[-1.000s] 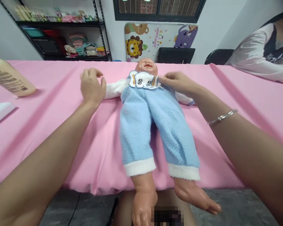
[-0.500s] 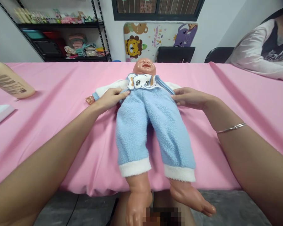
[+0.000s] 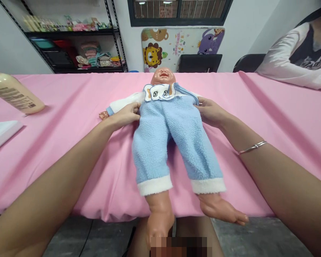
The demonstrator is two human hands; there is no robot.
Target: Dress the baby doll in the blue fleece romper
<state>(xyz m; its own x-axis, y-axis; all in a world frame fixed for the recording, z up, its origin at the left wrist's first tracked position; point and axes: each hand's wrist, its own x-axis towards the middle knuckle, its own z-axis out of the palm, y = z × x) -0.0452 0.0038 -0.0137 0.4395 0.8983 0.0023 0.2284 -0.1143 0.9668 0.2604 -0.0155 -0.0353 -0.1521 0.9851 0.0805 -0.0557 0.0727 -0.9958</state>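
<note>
A baby doll (image 3: 163, 77) lies on its back on the table, head at the far side and feet towards me. It wears light blue fleece overalls (image 3: 152, 142) with white cuffs and an elephant face on the bib, over a white-sleeved top (image 3: 125, 101). My left hand (image 3: 127, 115) is closed at the left side of the overalls, its fingertips partly hidden by the cloth. On the opposite side, my right hand (image 3: 210, 111) pinches the overalls near the blue-edged strap. The doll's feet reach the table's front edge, one hanging past it.
Pink cloth (image 3: 69, 142) covers the table. On the left are a lotion bottle (image 3: 18, 95) and a white flat box (image 3: 4, 134). A person in a white-sleeved top (image 3: 286, 59) sits at the far right by a black chair (image 3: 247, 63). Stocked shelves (image 3: 72, 34) stand behind.
The doll's legs and cuffs have shifted slightly away from me. My left thumb has come off the front of the overalls to their side edge. My right hand has moved slightly inward.
</note>
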